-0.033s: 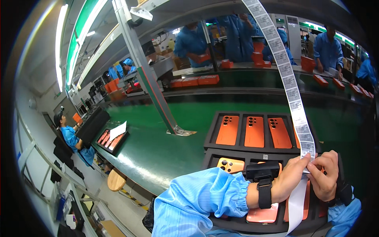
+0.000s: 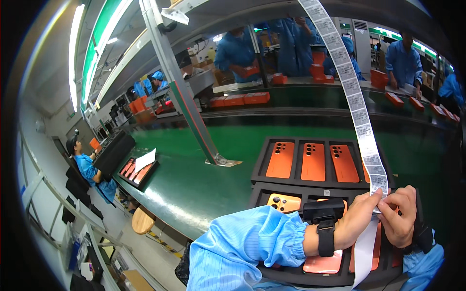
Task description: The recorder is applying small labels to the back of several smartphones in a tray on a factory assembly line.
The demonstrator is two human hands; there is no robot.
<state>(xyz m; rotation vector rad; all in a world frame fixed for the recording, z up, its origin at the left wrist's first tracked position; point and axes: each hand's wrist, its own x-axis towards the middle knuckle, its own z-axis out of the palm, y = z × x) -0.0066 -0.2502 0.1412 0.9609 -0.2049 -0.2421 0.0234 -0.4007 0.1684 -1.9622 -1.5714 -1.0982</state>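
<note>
A long strip of printed white labels (image 2: 353, 89) hangs from above down to my hands. My left hand (image 2: 356, 219) pinches its lower end between thumb and finger. Right beside it, my right hand (image 2: 399, 216) is closed at the same spot, its fingertips on the labels. Below my hands the bare white backing strip (image 2: 365, 254) trails downward. Under my hands lies a black tray (image 2: 259, 194) of phones, with a yellow-gold phone (image 2: 284, 202) at its left and a pinkish phone (image 2: 323, 262) nearer me. My left forearm covers much of this tray.
A second black tray (image 2: 259, 160) holds several orange phones (image 2: 313, 162) just beyond. A metal post (image 2: 182, 92) rises from the green bench (image 2: 194, 194). At left stands another phone tray (image 2: 140, 180) near a seated person (image 2: 87, 162). Across the bench, people handle orange boxes (image 2: 242, 99).
</note>
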